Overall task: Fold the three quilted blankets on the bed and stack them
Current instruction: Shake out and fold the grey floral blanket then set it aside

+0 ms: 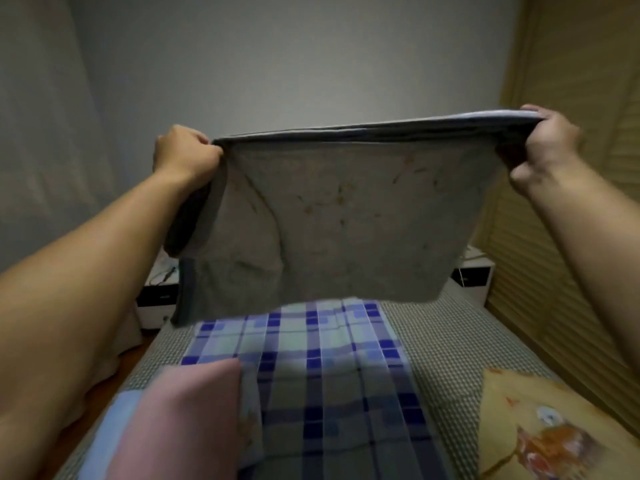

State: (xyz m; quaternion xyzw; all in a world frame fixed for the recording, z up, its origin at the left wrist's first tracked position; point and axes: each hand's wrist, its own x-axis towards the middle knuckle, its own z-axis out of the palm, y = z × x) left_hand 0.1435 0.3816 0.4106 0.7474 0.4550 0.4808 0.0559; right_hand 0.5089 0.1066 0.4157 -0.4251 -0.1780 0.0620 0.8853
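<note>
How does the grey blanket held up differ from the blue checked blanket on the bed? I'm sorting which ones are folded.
The grey quilted blanket hangs in the air, gripped at its top corners by the left hand and right hand; the blue checked blanket lies flat on the bed. The grey one is plain, the blue one plaid. Both look doubled over.

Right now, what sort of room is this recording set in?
Most likely a bedroom: a bed with a checked sheet, a plaid blanket lying on it, and low white bedside units against the far wall.
</note>
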